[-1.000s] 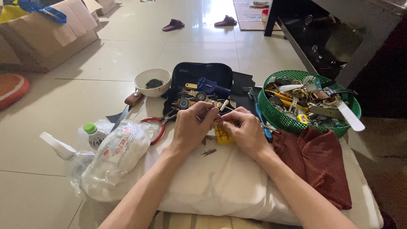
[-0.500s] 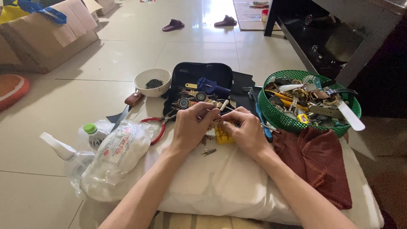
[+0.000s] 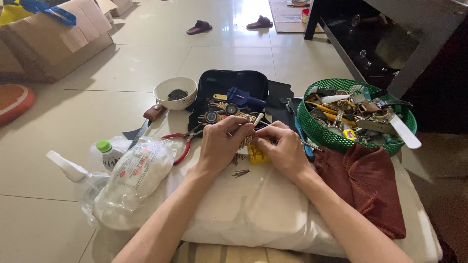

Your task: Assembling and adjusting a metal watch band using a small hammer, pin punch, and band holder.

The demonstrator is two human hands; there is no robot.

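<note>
Pinching a metal watch band [image 3: 246,141] between the fingers of the left hand [image 3: 222,143] and right hand [image 3: 282,148], the person holds it over a yellow block [image 3: 257,155] on a white cushion [image 3: 243,209], near a green basket [image 3: 317,129].

One view only, the camera on my head, tilted down and forward over my own forearms. It sits close: my left hand [image 3: 223,143] and right hand [image 3: 282,150] land near frame centre, on the white cushion [image 3: 253,214] right under me. Further up the frame it takes in the green basket [image 3: 319,131] at right, the cardboard box [image 3: 53,44] far left, then tiled floor [image 3: 146,63] running away (no second view to overlap with).
</note>
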